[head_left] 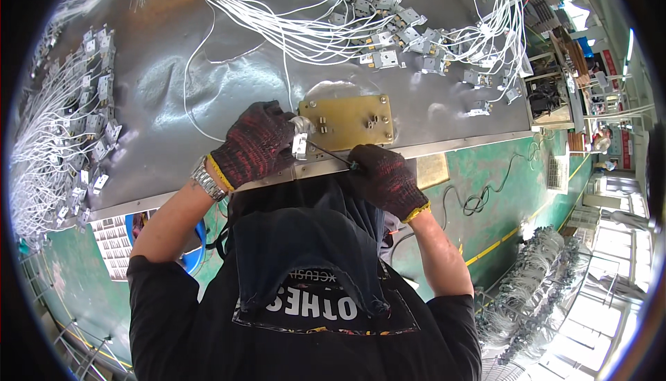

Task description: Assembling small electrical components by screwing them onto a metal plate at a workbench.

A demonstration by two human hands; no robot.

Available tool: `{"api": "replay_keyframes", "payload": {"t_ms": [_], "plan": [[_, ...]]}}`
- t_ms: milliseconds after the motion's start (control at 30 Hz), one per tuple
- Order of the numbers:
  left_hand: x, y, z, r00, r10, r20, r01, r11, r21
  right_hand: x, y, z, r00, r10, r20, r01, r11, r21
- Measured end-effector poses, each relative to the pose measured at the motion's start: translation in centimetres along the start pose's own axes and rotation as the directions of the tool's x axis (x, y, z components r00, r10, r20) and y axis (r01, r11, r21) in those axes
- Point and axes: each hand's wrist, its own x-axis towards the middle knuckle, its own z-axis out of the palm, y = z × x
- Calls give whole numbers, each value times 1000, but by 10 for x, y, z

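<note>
My left hand (pixel 257 142), in a dark red-and-black knit glove, pinches a small silver metal bracket (pixel 300 146) at the table's near edge. A white wire (pixel 287 69) runs down to the fingers. My right hand (pixel 388 178), gloved the same way, is closed around a thin screwdriver-like tool (pixel 333 156); its handle is mostly hidden in the palm. The dark shaft points left, its tip close to the bracket; whether they touch I cannot tell. Just beyond both hands lies a brass-coloured fixture plate (pixel 347 119) with small posts and corner bolts.
White-wired metal brackets lie in piles at the left (pixel 90 114) and far right (pixel 409 31) of the grey metal table (pixel 159 152). A blue tub (pixel 198 246) and white crate (pixel 111 246) stand below. A black cable (pixel 479 201) crosses the green floor.
</note>
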Motion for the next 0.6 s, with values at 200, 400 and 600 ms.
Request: {"api": "replay_keyframes", "payload": {"t_ms": [200, 400, 600], "plan": [[-13, 3, -26, 991, -48, 124, 40, 997, 70, -4, -7, 5, 1000, -21, 3, 20, 991, 133], [-14, -3, -56, 930, -81, 358, 113, 991, -70, 45, 45, -3, 879, 235, -414, -111, 946, 303], [1, 4, -24, 978, -134, 158, 102, 975, 195, 98, 80, -16, 819, 506, -269, 29, 433, 901]]}}
